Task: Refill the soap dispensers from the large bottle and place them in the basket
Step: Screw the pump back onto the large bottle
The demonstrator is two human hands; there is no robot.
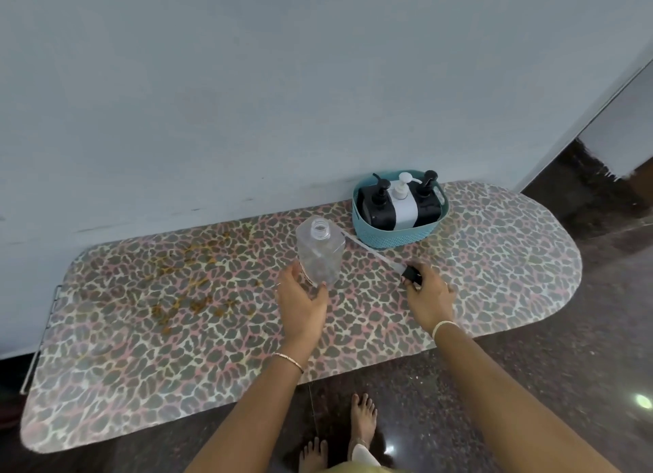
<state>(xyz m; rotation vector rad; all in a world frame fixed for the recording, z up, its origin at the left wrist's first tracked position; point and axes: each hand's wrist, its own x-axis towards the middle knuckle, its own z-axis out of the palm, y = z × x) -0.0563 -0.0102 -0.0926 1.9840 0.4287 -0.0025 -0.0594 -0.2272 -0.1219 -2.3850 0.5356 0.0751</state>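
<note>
A large clear bottle (321,251) stands upright with its neck open on the leopard-print board (176,317). My left hand (301,297) grips its lower part from the near side. My right hand (429,294) holds a black pump head (412,274) whose long clear tube (367,249) lies flat on the board, pointing towards the bottle. A teal basket (395,234) at the back right holds two black soap dispensers (377,207) (428,202) and a white dispenser (403,205) between them, all with pumps on.
The board runs along a pale wall (247,101). Orange-brown stains (190,278) mark its left half. Dark speckled floor (530,384) lies in front and to the right, with bare feet (360,423) below the board's front edge.
</note>
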